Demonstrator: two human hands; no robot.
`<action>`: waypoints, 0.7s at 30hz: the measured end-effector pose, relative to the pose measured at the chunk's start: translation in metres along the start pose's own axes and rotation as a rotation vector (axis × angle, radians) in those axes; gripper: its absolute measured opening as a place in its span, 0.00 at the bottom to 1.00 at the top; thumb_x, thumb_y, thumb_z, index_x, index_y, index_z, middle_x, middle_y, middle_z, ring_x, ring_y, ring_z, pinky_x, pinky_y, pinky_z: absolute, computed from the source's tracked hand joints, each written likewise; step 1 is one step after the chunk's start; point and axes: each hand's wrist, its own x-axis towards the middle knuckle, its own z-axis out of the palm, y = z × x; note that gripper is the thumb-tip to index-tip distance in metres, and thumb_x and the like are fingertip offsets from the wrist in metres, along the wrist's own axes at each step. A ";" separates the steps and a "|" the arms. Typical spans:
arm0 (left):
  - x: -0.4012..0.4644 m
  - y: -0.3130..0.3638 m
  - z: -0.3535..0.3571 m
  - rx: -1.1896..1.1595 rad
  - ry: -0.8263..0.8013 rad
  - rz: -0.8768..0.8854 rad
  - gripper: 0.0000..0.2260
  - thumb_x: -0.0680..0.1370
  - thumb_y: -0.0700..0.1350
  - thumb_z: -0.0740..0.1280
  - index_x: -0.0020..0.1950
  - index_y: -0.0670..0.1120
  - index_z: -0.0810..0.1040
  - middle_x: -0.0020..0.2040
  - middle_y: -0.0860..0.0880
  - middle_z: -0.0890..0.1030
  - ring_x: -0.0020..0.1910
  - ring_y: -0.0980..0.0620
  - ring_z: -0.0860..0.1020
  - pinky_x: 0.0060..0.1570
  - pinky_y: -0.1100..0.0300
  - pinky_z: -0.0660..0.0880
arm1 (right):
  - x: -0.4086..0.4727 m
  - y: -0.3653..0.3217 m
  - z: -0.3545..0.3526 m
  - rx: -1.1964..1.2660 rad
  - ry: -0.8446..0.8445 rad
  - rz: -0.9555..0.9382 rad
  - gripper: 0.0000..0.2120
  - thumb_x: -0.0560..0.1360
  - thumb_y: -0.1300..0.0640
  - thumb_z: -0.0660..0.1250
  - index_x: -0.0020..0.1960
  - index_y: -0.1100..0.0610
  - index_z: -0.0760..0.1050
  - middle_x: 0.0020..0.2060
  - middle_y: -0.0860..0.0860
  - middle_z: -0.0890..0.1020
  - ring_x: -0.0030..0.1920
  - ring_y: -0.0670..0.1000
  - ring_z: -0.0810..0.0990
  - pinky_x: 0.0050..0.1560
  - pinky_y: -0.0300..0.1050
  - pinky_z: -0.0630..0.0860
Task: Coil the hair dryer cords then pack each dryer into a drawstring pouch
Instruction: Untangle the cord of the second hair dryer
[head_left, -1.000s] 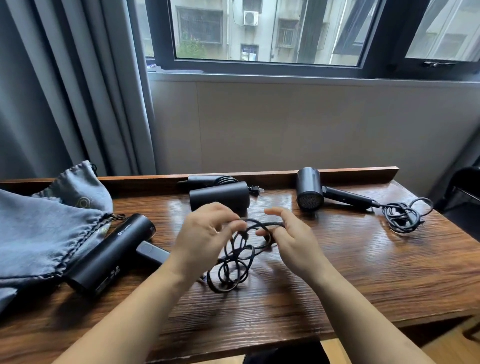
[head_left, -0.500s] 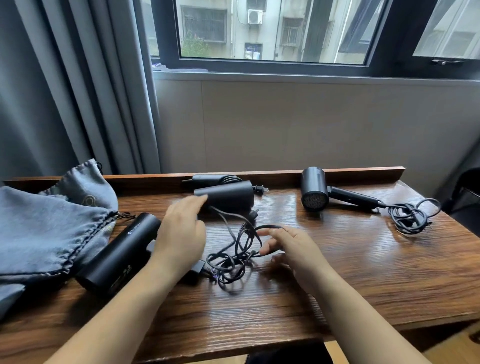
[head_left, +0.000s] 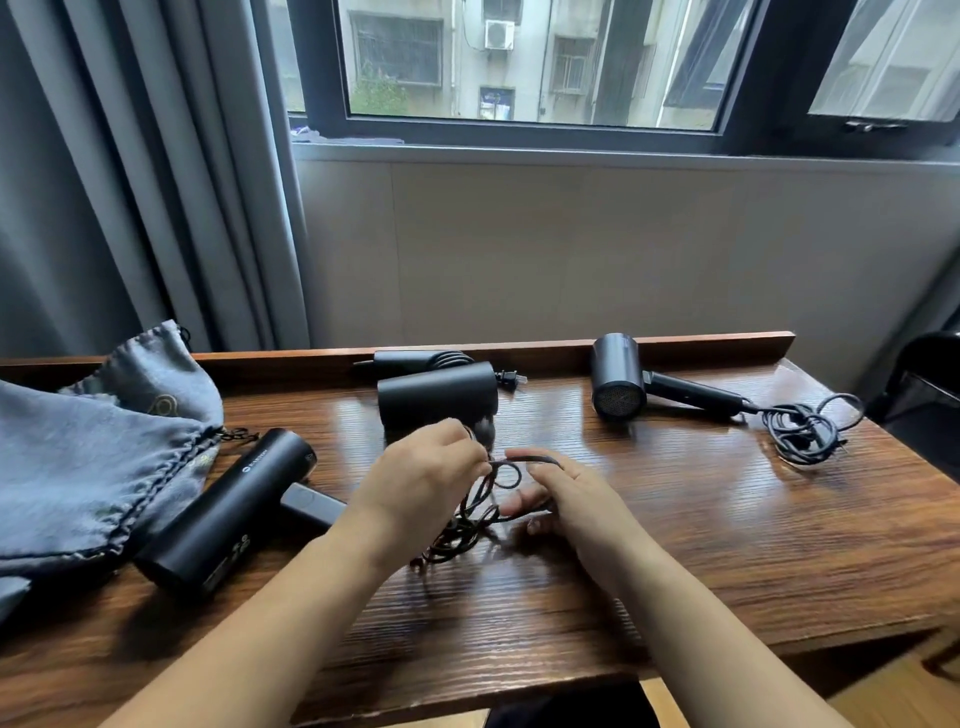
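Note:
Three black hair dryers lie on the wooden table (head_left: 727, 545). The near-left dryer (head_left: 228, 506) lies beside the grey drawstring pouches (head_left: 88, 457). Its black cord (head_left: 483, 499) is bunched in loops between my hands. My left hand (head_left: 421, 483) pinches a strand of that cord at the top of the loops. My right hand (head_left: 566, 493) holds the loops, with the cord running over its fingers. A second dryer (head_left: 436, 397) with a wound cord sits at the back centre. The third dryer (head_left: 621, 382) lies at the back right with its cord (head_left: 802, 428) loosely piled.
A raised wooden lip (head_left: 545, 345) runs along the table's back edge below the window wall. Grey curtains (head_left: 130, 171) hang at the left. A dark chair (head_left: 930, 384) stands off the table's right end.
My left hand has come back from the middle dryer to the cord and pinches it. My right hand has lifted the loops slightly and closed round them.

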 end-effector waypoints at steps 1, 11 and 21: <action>-0.001 0.003 -0.004 -0.102 0.048 -0.060 0.07 0.81 0.45 0.64 0.47 0.44 0.79 0.42 0.51 0.77 0.40 0.55 0.75 0.41 0.63 0.73 | 0.001 0.000 0.000 0.026 -0.010 0.005 0.13 0.83 0.58 0.57 0.56 0.53 0.80 0.38 0.59 0.85 0.41 0.50 0.84 0.37 0.43 0.72; -0.005 -0.002 -0.017 -0.039 0.101 -0.446 0.20 0.75 0.40 0.57 0.67 0.46 0.72 0.62 0.46 0.77 0.62 0.45 0.75 0.61 0.51 0.71 | 0.002 0.008 -0.002 0.087 -0.026 -0.009 0.13 0.79 0.54 0.68 0.55 0.63 0.81 0.45 0.59 0.87 0.45 0.49 0.84 0.42 0.41 0.73; 0.000 0.007 0.005 0.358 -0.012 0.253 0.06 0.79 0.42 0.63 0.48 0.48 0.80 0.36 0.51 0.75 0.38 0.47 0.75 0.51 0.53 0.68 | -0.001 0.008 -0.003 -0.054 0.009 -0.122 0.07 0.79 0.58 0.67 0.51 0.58 0.83 0.37 0.54 0.85 0.39 0.46 0.81 0.36 0.37 0.70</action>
